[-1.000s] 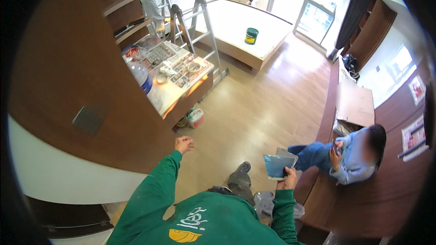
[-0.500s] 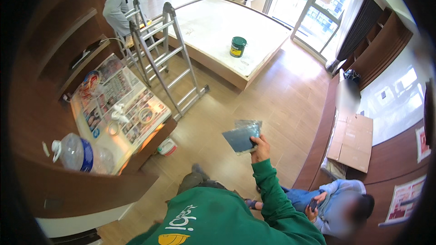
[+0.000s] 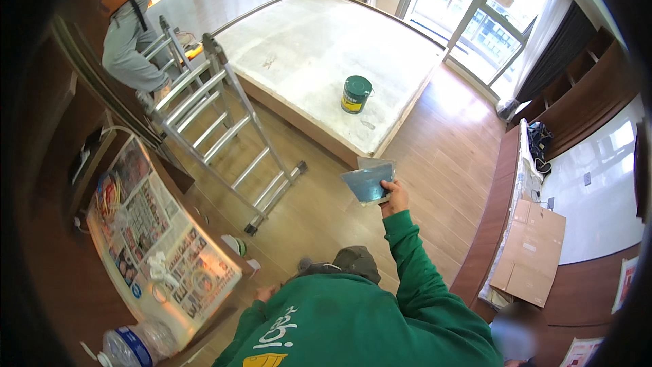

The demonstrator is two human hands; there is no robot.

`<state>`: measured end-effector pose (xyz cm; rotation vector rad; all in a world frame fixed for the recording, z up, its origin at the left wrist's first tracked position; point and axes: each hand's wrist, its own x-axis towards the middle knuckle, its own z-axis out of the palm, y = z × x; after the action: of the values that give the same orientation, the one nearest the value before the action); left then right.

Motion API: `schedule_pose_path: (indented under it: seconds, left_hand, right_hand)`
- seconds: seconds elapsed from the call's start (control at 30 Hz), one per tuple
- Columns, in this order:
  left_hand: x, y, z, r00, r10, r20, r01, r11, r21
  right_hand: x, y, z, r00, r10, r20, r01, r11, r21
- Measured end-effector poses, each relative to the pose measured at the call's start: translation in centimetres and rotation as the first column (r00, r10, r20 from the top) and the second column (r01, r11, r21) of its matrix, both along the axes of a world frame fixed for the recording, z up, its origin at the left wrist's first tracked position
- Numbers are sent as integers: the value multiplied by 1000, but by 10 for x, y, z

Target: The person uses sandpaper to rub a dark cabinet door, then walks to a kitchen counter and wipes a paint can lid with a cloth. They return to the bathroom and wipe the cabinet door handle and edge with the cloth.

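Observation:
My right hand [image 3: 394, 196] is closed on flat rectangular metal plates [image 3: 369, 185] that look like scraper blades. At least two overlap, with the thumb lying over the near edge. They are held out over the wooden floor, just short of the platform's near corner. My left hand [image 3: 265, 293] shows only in part beside the green sleeve, low and near my body; its fingers are too small to make out. Ahead, a green paint bucket [image 3: 356, 95] with a yellow label stands on the white-topped bed platform [image 3: 309, 41].
An aluminium folding ladder [image 3: 234, 122] stands ahead left, a person in an orange top [image 3: 122, 34] beyond it. Newspaper [image 3: 146, 214] covers a left-hand counter with tape rolls and a large water bottle [image 3: 139, 344]. Cardboard [image 3: 530, 251] leans at right; a tub [image 3: 235, 245] sits by the counter.
My view has moved forward, with the bucket and ladder now nearer. My right hand still holds the plates. Part of my left hand has come into view, and the seated person at right has mostly dropped out.

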<state>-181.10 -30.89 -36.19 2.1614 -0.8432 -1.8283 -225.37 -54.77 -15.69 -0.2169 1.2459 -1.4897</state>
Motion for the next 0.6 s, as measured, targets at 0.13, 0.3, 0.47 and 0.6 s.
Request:
schedule_pose_path:
  seconds: [0.13,0.3,0.47,0.6]
  left_hand:
    - [-21,-101,25,830,504,-240,-519,855,3]
    - [-49,-117,-10,788,613,-50,-614,789,2]
    - [-132,-65,-26,691,-660,294,509,733,451]
    - [-214,-83,2,934,34,355,-199,875,441]
  right_hand:
    - [-55,-127,-58,999,-28,41,28,1000,-6]
    - [-116,-328,-168,998,-62,2,62,995,84]
    - [-155,-505,-261,997,-24,-75,42,966,253]
    - [-180,-601,-301,991,16,-130,29,940,340]
